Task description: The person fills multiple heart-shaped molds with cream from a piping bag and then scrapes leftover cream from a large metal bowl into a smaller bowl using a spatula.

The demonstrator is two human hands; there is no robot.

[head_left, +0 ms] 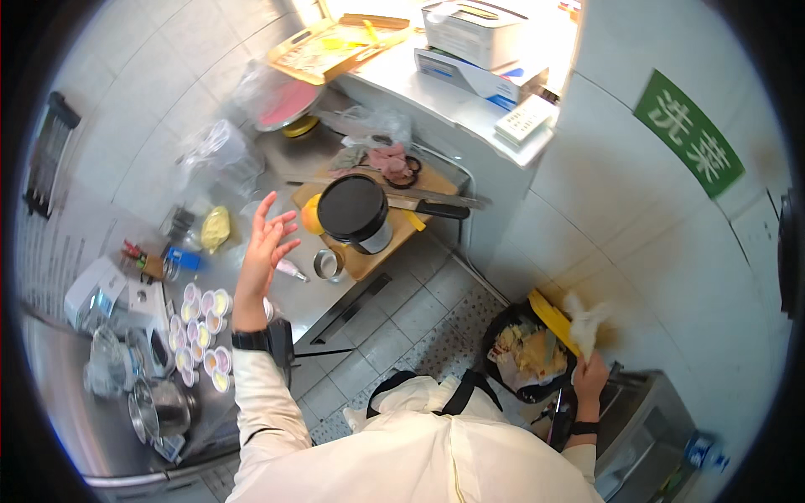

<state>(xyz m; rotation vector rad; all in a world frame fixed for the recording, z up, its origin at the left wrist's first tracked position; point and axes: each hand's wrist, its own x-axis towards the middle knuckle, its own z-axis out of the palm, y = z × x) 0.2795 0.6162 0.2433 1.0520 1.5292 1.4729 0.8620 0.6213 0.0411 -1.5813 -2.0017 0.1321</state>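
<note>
My left hand (270,237) is raised over the steel table with its fingers spread and nothing in them. To its right a tub with a black lid (352,207) stands on a wooden cutting board (362,267), beside an orange fruit (312,215). A small metal cup (327,264) is at the board's near edge. Off to the right, my right hand (592,381) is closed on the lower end of a crumpled white sheet (585,323); motion blurs it, so cloth, paper or plastic I cannot tell. Beside it are a yellow strip (552,318) and a black bin (489,344) holding food scraps.
A long knife (440,210) and black scissors (406,173) lie at the board's far side. Several small filled cups (201,335) stand to the left, near metal bowls (159,411). Boxes (474,42) and a tray (335,50) rest on the ledge.
</note>
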